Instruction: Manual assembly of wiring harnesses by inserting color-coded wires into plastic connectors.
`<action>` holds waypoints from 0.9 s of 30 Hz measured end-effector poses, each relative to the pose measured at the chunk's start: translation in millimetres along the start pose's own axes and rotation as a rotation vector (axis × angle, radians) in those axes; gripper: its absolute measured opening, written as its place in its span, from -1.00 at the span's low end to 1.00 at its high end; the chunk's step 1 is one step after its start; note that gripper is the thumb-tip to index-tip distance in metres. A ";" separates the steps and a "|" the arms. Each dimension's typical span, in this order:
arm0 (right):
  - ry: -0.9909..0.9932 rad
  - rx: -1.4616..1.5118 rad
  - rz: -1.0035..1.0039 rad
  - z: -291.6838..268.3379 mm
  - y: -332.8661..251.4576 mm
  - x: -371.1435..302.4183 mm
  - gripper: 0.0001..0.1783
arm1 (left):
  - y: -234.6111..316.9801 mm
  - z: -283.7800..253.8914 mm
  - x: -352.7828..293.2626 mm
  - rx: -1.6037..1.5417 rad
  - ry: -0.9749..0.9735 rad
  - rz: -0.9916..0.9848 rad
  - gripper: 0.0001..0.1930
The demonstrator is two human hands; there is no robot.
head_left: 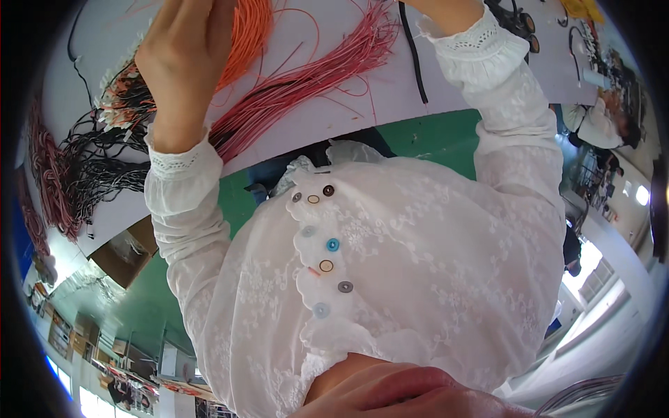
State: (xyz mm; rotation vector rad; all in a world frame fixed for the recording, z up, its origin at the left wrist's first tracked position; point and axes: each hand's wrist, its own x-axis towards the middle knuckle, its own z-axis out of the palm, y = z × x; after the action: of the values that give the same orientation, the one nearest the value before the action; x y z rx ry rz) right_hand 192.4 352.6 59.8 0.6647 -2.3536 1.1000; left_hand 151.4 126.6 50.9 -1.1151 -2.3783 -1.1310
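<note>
At the top left, my left hand is over the table with its fingers bent together. Their tips run out of the picture, so what they hold is hidden. Right beside it lies a thick bundle of orange wires. Below that, a long bundle of pinkish-red wires stretches toward the wrist. Of my right hand only the part near the wrist shows at the top edge; its fingers are cut off. A black cable lies left of the right wrist.
White connectors on dark wires, black wires and dark red wire bundles cover the left of the table. A cardboard box stands on the green floor below. Black parts lie at the upper right; people sit beyond.
</note>
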 end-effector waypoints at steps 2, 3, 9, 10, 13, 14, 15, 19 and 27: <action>-0.012 0.016 0.013 -0.2 -0.9 -2.3 -0.79 | 11.5 1.2 3.7 -0.035 0.001 -0.099 -0.93; -0.009 0.019 0.021 0.0 -1.2 -3.2 -0.79 | 11.8 1.8 3.4 -0.039 -0.001 -0.101 -0.93; -0.042 -0.050 -0.052 1.7 6.3 -4.1 -0.78 | 11.8 3.4 2.8 -0.186 -0.051 -0.125 -0.93; -0.042 -0.024 -0.046 2.7 6.9 -4.6 -0.77 | 18.6 4.1 4.2 -0.150 -0.069 -0.186 -0.93; -0.006 0.005 -0.071 1.4 6.6 -4.9 -0.77 | 14.0 6.5 6.6 -0.152 -0.075 -0.195 -0.92; -0.008 0.011 -0.074 3.2 6.7 -3.0 -0.77 | 9.3 5.0 4.4 -0.177 -0.053 -0.159 -0.92; -0.010 -0.011 -0.108 4.7 7.4 -1.3 -0.78 | 7.3 3.9 2.7 -0.172 -0.051 -0.162 -0.92; -0.045 -0.128 -0.139 4.3 6.7 0.5 -0.79 | -0.9 6.3 -0.8 -0.228 -0.070 -0.170 -0.89; -0.158 -0.047 0.273 -5.4 -6.7 1.9 -0.80 | 2.6 12.9 1.8 -0.418 -0.132 -0.368 -0.88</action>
State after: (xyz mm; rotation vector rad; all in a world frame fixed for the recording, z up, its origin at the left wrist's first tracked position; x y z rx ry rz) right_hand 196.0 352.7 67.9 0.4360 -2.6572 1.1352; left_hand 153.1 138.3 44.8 -0.9053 -2.5925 -1.7947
